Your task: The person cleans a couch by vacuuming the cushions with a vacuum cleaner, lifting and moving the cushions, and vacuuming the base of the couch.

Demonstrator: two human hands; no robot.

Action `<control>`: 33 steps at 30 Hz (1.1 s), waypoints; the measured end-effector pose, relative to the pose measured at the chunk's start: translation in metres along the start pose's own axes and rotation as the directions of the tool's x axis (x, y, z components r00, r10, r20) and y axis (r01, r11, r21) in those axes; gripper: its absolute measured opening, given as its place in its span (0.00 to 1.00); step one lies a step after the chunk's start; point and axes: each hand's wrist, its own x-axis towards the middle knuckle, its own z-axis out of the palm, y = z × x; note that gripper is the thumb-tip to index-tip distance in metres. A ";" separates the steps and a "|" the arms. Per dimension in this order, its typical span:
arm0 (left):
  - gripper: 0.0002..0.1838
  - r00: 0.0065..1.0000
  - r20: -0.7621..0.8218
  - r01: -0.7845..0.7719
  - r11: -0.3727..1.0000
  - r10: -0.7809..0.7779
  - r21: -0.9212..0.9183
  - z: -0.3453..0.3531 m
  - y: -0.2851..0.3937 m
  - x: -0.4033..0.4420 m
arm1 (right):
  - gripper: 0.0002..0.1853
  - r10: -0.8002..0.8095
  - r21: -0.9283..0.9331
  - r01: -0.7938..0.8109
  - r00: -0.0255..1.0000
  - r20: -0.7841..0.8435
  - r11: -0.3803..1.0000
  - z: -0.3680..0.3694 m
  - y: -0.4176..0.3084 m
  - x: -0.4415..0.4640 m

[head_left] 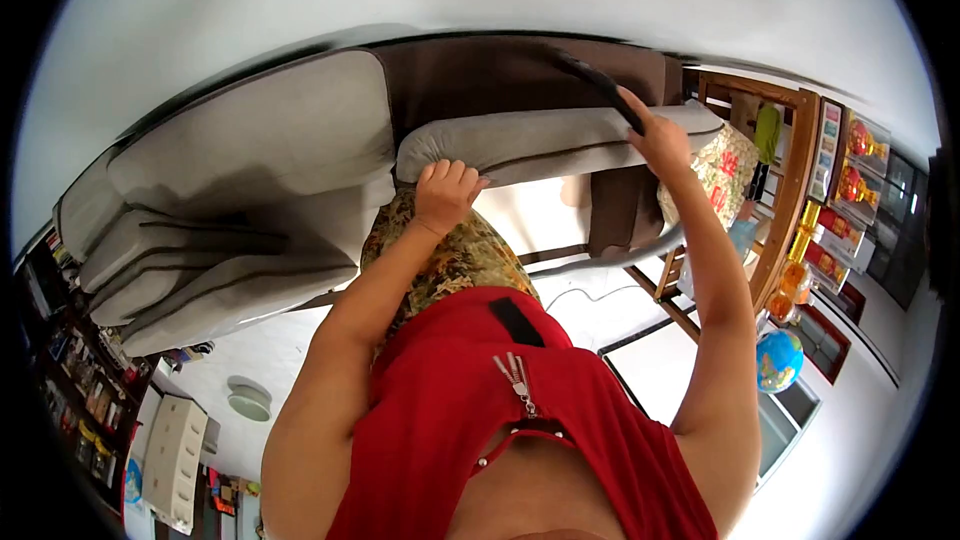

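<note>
At the near edge of a grey sofa cushion (520, 143), my left hand (448, 195) is closed on the cushion's rim, its fingers curled over the top. My right hand (662, 143) is wrapped round a black tube-like handle (607, 86) that points up and left over the brown sofa back (460, 75). The far end of the handle is blurred. Below the raised cushion, a pale sofa base and a brown section (625, 208) show. A grey hose (620, 258) curves beneath the right side of the sofa.
Large grey back cushions (255, 130) and stacked cushions (190, 260) lie at the left. A patterned cushion (722, 175) rests by a wooden frame (790, 190) at the right. A globe (779, 360) stands near boxes, and a white drawer cabinet (174, 460) is at lower left.
</note>
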 end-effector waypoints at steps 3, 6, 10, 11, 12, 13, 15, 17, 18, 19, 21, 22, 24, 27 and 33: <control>0.17 0.999 0.032 -0.005 1.000 0.005 -0.010 -0.002 -0.002 -0.003 | 0.42 -0.213 0.116 0.220 0.974 -0.072 0.969 -0.006 -0.078 0.003; 0.15 0.999 0.040 -0.010 1.000 0.010 0.003 -0.006 -0.002 -0.002 | 0.42 -0.429 0.071 0.444 0.889 -0.163 0.893 0.002 -0.158 0.031; 0.14 0.999 0.045 -0.014 1.000 0.014 -0.002 -0.008 -0.001 0.004 | 0.42 -0.423 0.086 0.425 0.905 -0.041 0.901 0.009 -0.190 0.061; 0.14 0.999 0.050 -0.014 1.000 0.014 0.000 -0.007 0.000 0.003 | 0.42 -0.415 0.093 0.420 0.907 -0.068 0.903 0.011 -0.182 0.066; 0.14 0.998 0.054 -0.013 1.000 0.013 0.004 -0.007 0.000 0.003 | 0.42 -0.408 0.098 0.416 0.908 -0.095 0.904 0.013 -0.167 0.070; 0.14 0.998 0.057 -0.013 1.000 0.012 0.006 -0.007 0.000 0.003 | 0.41 -0.399 0.102 0.411 0.909 -0.122 0.906 0.014 -0.150 0.069; 0.14 0.997 0.071 -0.007 1.000 0.008 -0.009 -0.013 0.001 0.006 | 0.41 -0.303 0.091 0.313 0.947 -0.108 0.945 0.007 -0.114 0.065; 0.14 0.998 0.066 0.004 1.000 -0.003 -0.016 -0.013 0.001 0.006 | 0.41 -0.135 0.063 0.138 0.990 -0.048 0.988 0.011 -0.070 0.068; 0.14 0.998 0.058 0.007 1.000 -0.006 -0.018 -0.011 0.001 0.005 | 0.41 -0.078 0.031 0.080 0.995 -0.059 0.996 0.015 -0.044 0.069; 0.14 0.999 0.051 0.007 1.000 -0.006 -0.022 -0.009 0.000 0.003 | 0.41 -0.018 0.002 0.018 0.997 -0.071 1.000 0.017 -0.021 0.069; 0.14 0.998 0.059 0.015 1.000 -0.014 -0.018 -0.008 0.000 0.003 | 0.42 0.053 0.006 -0.053 0.996 -0.068 0.999 0.006 0.007 0.066; 0.15 0.998 0.065 0.017 1.000 -0.016 -0.020 -0.007 0.001 0.002 | 0.42 -0.006 -0.036 0.003 0.997 -0.079 0.999 0.002 0.013 0.064; 0.15 0.998 0.056 0.022 0.999 -0.020 -0.038 -0.007 0.001 0.001 | 0.42 -0.092 0.053 0.098 0.991 -0.093 0.994 -0.003 -0.003 0.059; 0.15 0.999 0.038 0.023 0.999 -0.021 -0.044 -0.007 0.000 0.001 | 0.41 -0.179 0.200 0.187 0.982 -0.060 0.962 -0.025 -0.081 0.048; 0.15 0.997 0.071 0.007 1.000 -0.006 -0.015 -0.008 -0.002 0.003 | 0.41 -0.402 0.096 0.404 0.915 -0.045 0.910 0.006 -0.181 0.078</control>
